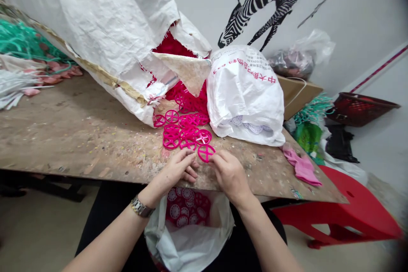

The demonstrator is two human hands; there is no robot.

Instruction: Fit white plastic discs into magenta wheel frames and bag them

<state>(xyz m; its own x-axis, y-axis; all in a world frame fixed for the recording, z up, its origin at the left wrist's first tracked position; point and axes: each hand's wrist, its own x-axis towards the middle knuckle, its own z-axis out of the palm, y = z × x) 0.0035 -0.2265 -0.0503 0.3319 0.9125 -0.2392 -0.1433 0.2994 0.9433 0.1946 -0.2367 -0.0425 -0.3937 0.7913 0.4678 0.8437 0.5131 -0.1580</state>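
My right hand [230, 174] pinches the right edge of a pink plastic spoked ring [206, 153] near the table's front edge. Beside it on the left, my left hand [180, 166] is held with loosely curled fingers, some apart, and nothing visible in them. It is close to the nearest rings of a pink ring pile [172, 136] on the tabletop. More pink rings spill from the torn mouth of a large white woven sack [105, 21]. Below the table edge, between my legs, an open white bag [191, 246] holds pink rings with white lacy discs [174, 211].
A white plastic bag [245, 93] with pale discs stands right of the pile. A pink cloth [301, 165] lies at the table's right end, near a red stool [347, 208]. Green netting [28, 42] and white strips [15, 85] lie at left. A cardboard box [296, 93] stands behind.
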